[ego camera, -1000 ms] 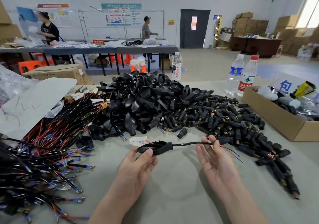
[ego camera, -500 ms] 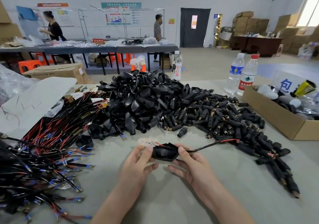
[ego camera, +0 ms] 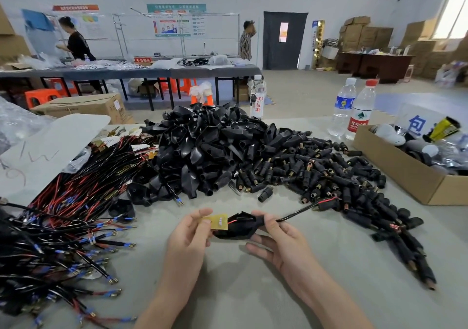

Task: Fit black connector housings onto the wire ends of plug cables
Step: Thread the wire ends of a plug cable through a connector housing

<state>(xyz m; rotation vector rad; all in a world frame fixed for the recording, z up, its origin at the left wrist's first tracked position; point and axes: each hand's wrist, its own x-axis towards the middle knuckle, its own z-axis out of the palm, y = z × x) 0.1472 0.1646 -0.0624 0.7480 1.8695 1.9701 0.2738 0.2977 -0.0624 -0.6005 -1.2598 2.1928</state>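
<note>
While right hand (ego camera: 281,240) grips housing (ego camera: 236,231), 包 sign (ego camera: 415,126)

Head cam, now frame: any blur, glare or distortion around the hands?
Head view: left hand pinching the board and right hand gripping the housing are fairly sharp, with soft shadows beneath; window top right is blown out; wide-angle stretch smears the edges, worst on the cables lower left.

On the tabletop (ego camera: 240,290), the housing pile (ego camera: 202,151) lies far centre. The plug pile (ego camera: 316,176) spreads to its right and the cable bundle (ego camera: 63,214) lies to its left. A box (ego camera: 395,166) sits far right, with two bottles (ego camera: 359,111) just beyond its far left corner. Near centre, one housing (ego camera: 238,231) sits between the left hand (ego camera: 188,235) and right hand (ego camera: 281,240), with a board (ego camera: 215,221) at its left end.
</note>
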